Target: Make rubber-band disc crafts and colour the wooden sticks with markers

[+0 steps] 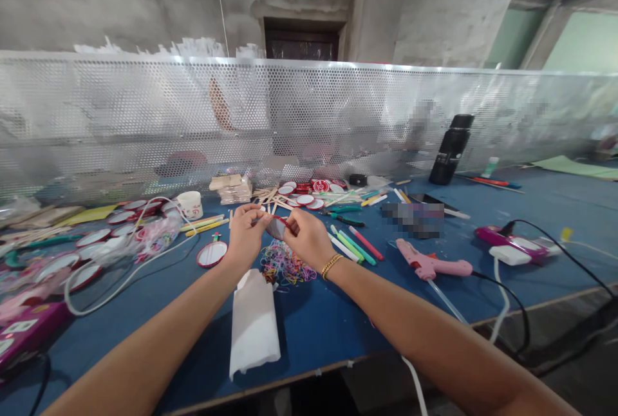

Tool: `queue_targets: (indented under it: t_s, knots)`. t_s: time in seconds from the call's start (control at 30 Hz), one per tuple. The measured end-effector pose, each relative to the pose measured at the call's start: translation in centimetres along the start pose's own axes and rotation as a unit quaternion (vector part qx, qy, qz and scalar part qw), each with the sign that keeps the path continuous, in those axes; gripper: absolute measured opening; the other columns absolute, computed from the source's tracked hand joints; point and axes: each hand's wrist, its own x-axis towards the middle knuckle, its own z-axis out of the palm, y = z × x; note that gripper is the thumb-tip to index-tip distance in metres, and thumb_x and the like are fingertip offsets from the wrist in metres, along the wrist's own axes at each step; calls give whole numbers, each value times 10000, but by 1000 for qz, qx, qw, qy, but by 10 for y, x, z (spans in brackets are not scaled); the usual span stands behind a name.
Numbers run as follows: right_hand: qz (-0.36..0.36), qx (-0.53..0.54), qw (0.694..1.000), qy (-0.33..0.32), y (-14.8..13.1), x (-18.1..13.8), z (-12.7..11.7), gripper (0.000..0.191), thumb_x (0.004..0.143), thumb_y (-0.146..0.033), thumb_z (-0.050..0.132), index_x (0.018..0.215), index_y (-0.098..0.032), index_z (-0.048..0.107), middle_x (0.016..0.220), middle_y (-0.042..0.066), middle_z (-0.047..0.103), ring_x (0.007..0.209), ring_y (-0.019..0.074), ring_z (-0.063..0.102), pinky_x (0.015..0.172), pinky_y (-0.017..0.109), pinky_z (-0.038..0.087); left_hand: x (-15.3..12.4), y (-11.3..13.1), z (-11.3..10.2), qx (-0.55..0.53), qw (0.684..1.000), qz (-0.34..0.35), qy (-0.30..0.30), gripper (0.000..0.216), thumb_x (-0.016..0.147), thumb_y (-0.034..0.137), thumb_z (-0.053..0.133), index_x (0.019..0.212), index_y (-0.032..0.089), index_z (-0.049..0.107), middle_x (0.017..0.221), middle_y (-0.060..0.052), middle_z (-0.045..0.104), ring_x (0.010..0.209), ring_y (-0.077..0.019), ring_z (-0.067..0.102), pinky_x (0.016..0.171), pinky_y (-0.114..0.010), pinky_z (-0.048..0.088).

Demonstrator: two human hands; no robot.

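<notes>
Your left hand (247, 234) and right hand (308, 237) pinch a red-rimmed disc (277, 228) between them, tilted over the blue desk (338, 332). Near it lies a tangle of colourful bands (292, 266), with white paper (255, 329) closer to you; a pink glue gun (429, 264) lies off to your right.

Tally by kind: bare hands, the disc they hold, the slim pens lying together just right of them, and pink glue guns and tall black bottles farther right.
Bare left hand and bare right hand: 2
Red-rimmed round disc: 1
Slim white pen, green pen, teal pen, red pen: 4
Pink pistol-shaped glue gun: 1
Tall black cylindrical bottle: 1
Total: 9
</notes>
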Motion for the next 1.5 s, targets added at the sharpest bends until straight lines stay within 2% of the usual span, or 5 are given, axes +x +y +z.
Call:
queue_targets:
  t_s: [0.2,0.43,0.7,0.93,1.5]
  knots:
    - [35,35,999,15,6,3,0,122,765,-204,585,708,-211,477,635,-32,563,581,116,518,568,222,376,-4,3,3,65,996,52,-39,192,800,327,606,688,209,708,986,-67,605,1050,-252,536,968,-418,425]
    - [102,119,987,29,10,8,-1,112,725,-227,594,704,-215,485,594,-38,582,546,128,579,537,227,435,-12,7,7,165,984,38,-59,193,807,321,617,681,221,722,1071,-63,600,1134,-263,517,1067,-460,312]
    - [223,244,944,21,12,13,-3,107,698,-241,588,722,-223,485,535,-50,590,454,154,615,444,252,504,-13,5,12,159,983,7,-95,188,799,335,622,723,214,745,1157,-69,562,1135,-271,512,1073,-464,328]
    - [260,295,919,38,24,16,0,117,666,-235,601,739,-219,511,509,-53,598,436,153,598,421,260,526,-11,6,9,159,973,58,-154,188,826,326,602,758,219,742,1122,-70,574,1182,-277,493,1070,-477,324]
    - [345,389,852,54,10,21,-11,121,641,-149,578,719,-203,502,435,-86,544,362,102,505,379,213,471,-16,21,0,277,938,183,-103,145,828,260,610,743,227,723,1262,-54,571,1193,-275,455,1033,-447,350]
